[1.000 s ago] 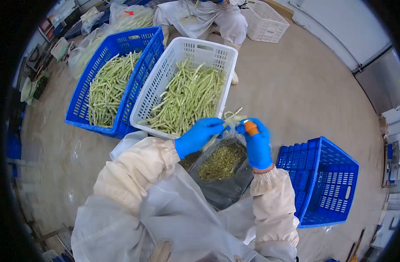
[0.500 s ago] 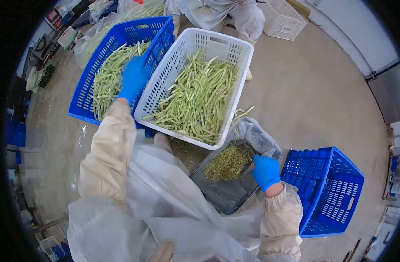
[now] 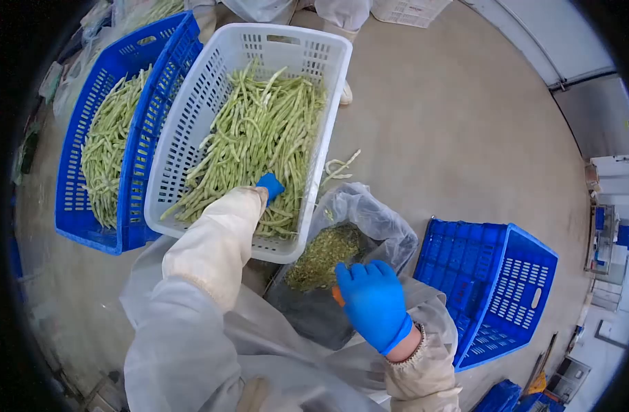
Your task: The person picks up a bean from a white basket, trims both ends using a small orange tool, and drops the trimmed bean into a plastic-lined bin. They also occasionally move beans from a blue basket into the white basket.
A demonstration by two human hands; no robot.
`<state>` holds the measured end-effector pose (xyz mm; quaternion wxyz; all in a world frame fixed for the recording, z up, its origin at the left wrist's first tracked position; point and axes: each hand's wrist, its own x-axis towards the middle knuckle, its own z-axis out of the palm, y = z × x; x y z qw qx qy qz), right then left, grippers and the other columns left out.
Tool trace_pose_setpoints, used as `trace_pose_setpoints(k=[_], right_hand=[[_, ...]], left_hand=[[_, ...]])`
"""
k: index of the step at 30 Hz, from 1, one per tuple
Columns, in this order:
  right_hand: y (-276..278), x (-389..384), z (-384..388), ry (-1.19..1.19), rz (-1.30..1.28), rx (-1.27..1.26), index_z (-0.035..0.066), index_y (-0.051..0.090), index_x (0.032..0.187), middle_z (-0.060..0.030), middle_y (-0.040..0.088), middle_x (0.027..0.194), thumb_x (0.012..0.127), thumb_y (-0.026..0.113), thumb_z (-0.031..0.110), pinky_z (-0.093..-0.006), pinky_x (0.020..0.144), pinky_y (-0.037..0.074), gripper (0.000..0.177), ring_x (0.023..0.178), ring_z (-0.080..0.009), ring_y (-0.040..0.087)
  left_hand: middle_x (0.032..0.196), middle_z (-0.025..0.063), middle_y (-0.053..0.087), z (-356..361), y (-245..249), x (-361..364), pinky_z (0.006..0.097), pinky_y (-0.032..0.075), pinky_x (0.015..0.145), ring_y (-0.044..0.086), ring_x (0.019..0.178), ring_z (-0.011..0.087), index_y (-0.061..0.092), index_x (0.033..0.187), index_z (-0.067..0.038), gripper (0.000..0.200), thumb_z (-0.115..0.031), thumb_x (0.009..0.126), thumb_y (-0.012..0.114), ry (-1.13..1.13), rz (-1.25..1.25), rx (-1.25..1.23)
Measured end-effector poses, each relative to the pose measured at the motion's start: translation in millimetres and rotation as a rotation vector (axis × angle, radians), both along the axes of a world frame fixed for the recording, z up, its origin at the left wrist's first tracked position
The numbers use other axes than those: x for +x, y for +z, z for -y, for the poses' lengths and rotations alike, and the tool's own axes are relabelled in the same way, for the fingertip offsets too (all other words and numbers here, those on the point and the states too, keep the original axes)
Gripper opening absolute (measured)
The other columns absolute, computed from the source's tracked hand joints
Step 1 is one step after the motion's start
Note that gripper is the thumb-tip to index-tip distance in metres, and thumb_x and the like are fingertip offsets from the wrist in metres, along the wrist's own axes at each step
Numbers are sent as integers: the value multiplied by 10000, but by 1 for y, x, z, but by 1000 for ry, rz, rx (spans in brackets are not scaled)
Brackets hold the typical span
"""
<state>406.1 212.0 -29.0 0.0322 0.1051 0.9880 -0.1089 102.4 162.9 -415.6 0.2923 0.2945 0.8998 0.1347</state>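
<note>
My left hand (image 3: 271, 187), in a blue glove, is down among the green beans (image 3: 270, 127) in the white basket (image 3: 164, 161). The sleeve and the hand itself hide its fingers. My right hand (image 3: 375, 305), also gloved in blue, is above a bag-lined black tray (image 3: 307, 312) that contains chopped green bits (image 3: 324, 261). Its fingers are curled round a small orange object (image 3: 338, 296), of which only a short end shows. More long beans (image 3: 111, 147) lie in the blue basket (image 3: 87, 233) to the left.
Empty-looking blue crates (image 3: 489, 288), one nested in another, lie tipped on the floor at the right. A few loose beans (image 3: 342, 166) hang past the white basket's right edge. A person's light-clad legs (image 3: 342, 12) are behind the baskets, near another white crate (image 3: 410, 10).
My left hand has moved from the blue basket to the right, into the white basket's beans. My right hand has come left over the tray, and the orange object now shows. The view has shifted.
</note>
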Motion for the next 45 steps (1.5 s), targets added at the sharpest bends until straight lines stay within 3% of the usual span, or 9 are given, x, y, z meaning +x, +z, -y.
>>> trace_pose_setpoints(k=[3, 6, 13, 16, 22, 35, 39, 42, 45], right_hand=[[3, 2, 2, -5, -45, -7, 48, 585, 857, -87, 540, 688, 708, 586, 167, -374, 666, 420, 191, 655, -252, 547], [-1, 5, -1, -17, -61, 50, 56, 589, 871, -99, 550, 692, 701, 600, 164, -387, 695, 417, 201, 674, -265, 559], [-19, -6, -4, -217, -273, -209, 44, 589, 933, -137, 594, 773, 786, 585, 146, -398, 664, 467, 179, 703, -309, 594], [-31, -14, 2, -289, -650, -477, 22, 587, 982, -151, 621, 834, 830, 578, 147, -398, 627, 482, 197, 726, -330, 608], [-15, -12, 6, -231, -654, -681, 30, 586, 1000, -168, 623, 814, 833, 588, 133, -387, 599, 474, 197, 708, -334, 610], [2, 3, 24, 69, -609, -256, 49, 586, 918, -147, 573, 766, 738, 608, 72, -391, 586, 439, 183, 688, -312, 564], [8, 41, -56, -757, -928, -828, 38, 591, 923, -58, 580, 716, 794, 508, 10, -271, 604, 452, 156, 622, -151, 544], [34, 87, -110, -1213, -1340, -898, 21, 580, 874, -41, 550, 672, 816, 476, 22, -227, 460, 424, 119, 557, -105, 513], [-21, 125, -149, -1092, -1132, -774, 34, 576, 919, -36, 554, 660, 806, 551, 36, -241, 456, 416, 116, 540, -125, 527]], left_hand=[[779, 206, 655, 3, -13, -33, 387, 524, 654, 653, 666, 301, 669, 807, 8, 358, -317, 657, 685, -232, 12, -37], [599, 150, 606, 10, 107, -36, 333, 521, 527, 590, 445, 216, 618, 707, 18, 285, -250, 783, 676, 193, 487, 276], [756, 53, 609, 25, 338, 18, 287, 523, 615, 608, 656, 142, 593, 844, -39, 178, -211, 828, 638, 290, 760, 679], [803, 31, 607, 42, 396, 70, 278, 522, 672, 601, 719, 124, 593, 894, -46, 179, -218, 851, 615, 219, 780, 793], [796, 29, 603, 52, 408, 122, 275, 524, 672, 598, 716, 122, 595, 913, -39, 168, -197, 856, 611, 288, 804, 1035], [774, 4, 553, 46, 407, 139, 222, 451, 620, 525, 692, 76, 567, 1139, -20, 316, -155, 854, 557, 50, 898, 831], [631, -4, 514, 62, 399, 126, 208, 385, 488, 457, 508, 62, 576, 1104, 9, 297, -116, 839, 528, -213, 921, 601], [664, 17, 534, 76, 391, 111, 208, 381, 488, 465, 527, 64, 594, 1060, 25, 263, -96, 836, 527, -340, 1031, 502], [687, 18, 547, 83, 381, 103, 211, 380, 490, 464, 536, 63, 614, 1033, 23, 242, -107, 844, 536, -300, 993, 453]])
